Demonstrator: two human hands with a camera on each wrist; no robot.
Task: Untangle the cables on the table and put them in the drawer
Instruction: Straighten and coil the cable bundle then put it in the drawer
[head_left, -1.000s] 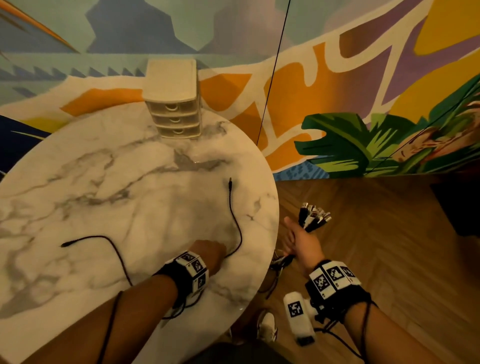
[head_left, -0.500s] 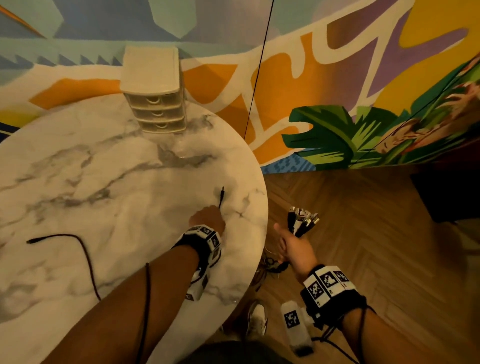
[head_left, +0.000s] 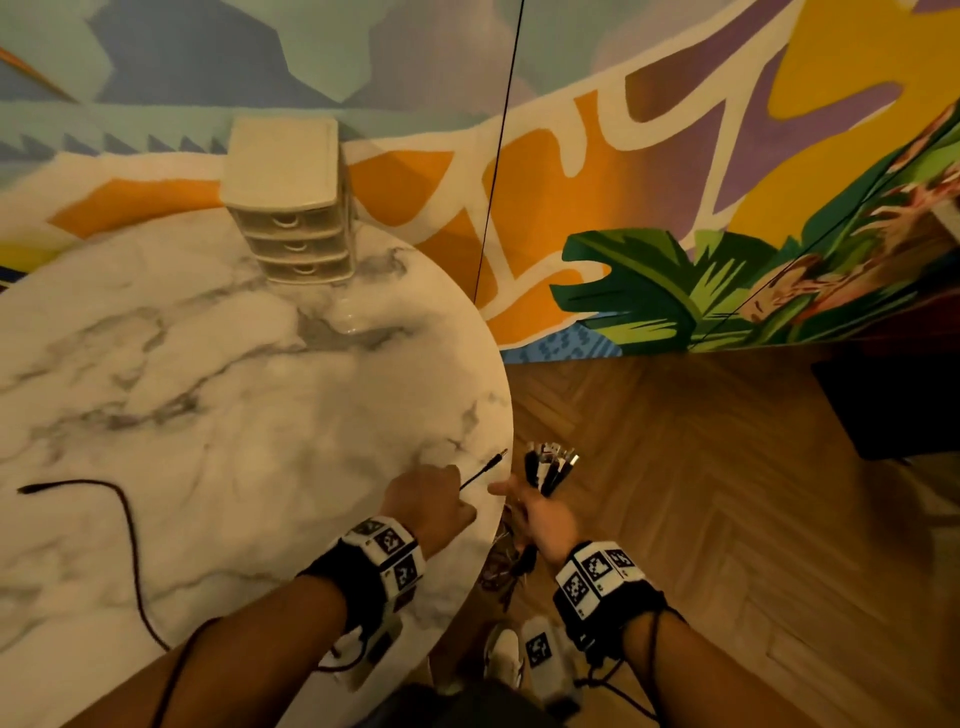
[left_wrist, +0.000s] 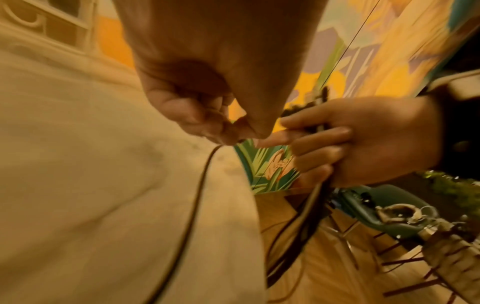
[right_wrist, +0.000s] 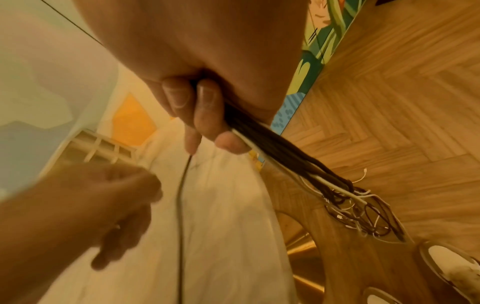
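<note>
Left hand (head_left: 426, 501) is seen at lower centre of the head view, over the right edge of the marble table (head_left: 208, 415), fingers pinched on a thin black cable (head_left: 127, 540) close behind its jack plug, which pokes out toward the table rim. The rest of that cable is laid on the table at lower left, far end near the left frame edge. Right hand (head_left: 540, 519) is held just off the table edge, right beside the left hand, curled round a bundle of cables (head_left: 550, 467); connector ends fan out above the fist. In the right wrist view black and white strands (right_wrist: 285, 156) are shown hanging below the fist, down to a loose tangle over the wooden floor (head_left: 727, 493). Drawer unit (head_left: 291, 202), three drawers all closed, is set at the far table edge, upper left of the frame, well apart from both hands.
</note>
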